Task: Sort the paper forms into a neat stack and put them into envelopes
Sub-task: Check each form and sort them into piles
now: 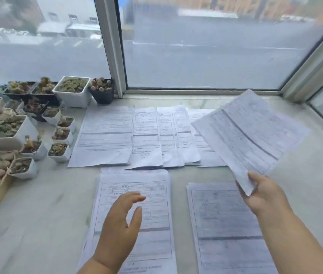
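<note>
Printed paper forms lie across a pale marble sill. A fanned row of several forms (146, 135) runs along the far side. Nearer me are two stacks: a left stack (152, 214) and a right stack (224, 224). My right hand (263, 192) pinches the lower corner of a lifted form (249, 133), which is tilted up in the air above the row's right end. My left hand (121, 220) hovers over the left stack with fingers loosely spread and holds nothing. No envelopes are in view.
Many small pots of succulents (28, 123) crowd the sill's left side, close to the left edge of the forms. A window frame post (113, 46) and glass stand behind. The window's corner frame (315, 66) bounds the right side.
</note>
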Tool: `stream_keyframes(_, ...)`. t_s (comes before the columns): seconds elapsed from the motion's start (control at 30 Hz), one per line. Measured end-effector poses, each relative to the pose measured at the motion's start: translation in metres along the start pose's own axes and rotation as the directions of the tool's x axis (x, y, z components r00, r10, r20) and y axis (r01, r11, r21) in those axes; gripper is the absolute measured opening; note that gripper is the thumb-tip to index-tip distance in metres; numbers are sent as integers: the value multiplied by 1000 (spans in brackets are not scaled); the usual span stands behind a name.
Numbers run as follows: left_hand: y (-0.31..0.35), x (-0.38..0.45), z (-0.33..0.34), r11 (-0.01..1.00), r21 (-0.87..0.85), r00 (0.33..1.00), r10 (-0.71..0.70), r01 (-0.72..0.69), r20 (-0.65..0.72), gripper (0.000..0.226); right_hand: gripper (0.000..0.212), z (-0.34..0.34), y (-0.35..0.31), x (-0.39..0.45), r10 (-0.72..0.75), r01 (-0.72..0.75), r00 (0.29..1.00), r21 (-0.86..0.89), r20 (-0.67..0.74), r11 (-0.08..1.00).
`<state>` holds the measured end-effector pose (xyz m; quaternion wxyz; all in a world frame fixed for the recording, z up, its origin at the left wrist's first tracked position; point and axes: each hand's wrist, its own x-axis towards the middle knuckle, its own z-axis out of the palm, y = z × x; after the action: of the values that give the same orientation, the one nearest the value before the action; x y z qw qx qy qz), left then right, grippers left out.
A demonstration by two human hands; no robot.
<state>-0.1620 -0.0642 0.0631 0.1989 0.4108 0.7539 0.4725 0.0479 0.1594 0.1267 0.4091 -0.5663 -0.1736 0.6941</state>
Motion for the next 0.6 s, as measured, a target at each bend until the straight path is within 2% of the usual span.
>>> stream_keyframes(0.1, -5, 31, 29, 1000, -3, 995, -11, 11, 103, 21, 28, 7, -33, 24, -26, 34, 997, 130, -69, 991)
stream_keyframes(0.2, -3, 61, 61, 997, 29, 973, 63, -71, 224, 25, 23, -3, -61, 55, -73, 104, 984, 196, -161, 975)
stream_keyframes(0.27, 5, 79, 83, 987, 66, 951, 123, -148, 283, 28, 20, -17, -76, 77, -84, 126, 974, 191, -212, 974)
stream_keyframes(0.4, 32, 113, 134, 950, 118, 889, 221, -289, 402, 30, 25, -40, -100, 108, -120, 155, 962, 125, -247, 980)
stream_keyframes(0.47, 43, 128, 160, 939, 151, 877, 222, -310, 427, 32, 26, -51, -107, 123, -144, 176, 959, 113, -245, 978)
stream_keyframes(0.6, 58, 156, 205, 916, 283, 920, 179, -285, 348, 34, 32, -64, -120, 165, -122, 140, 980, 107, -159, 984)
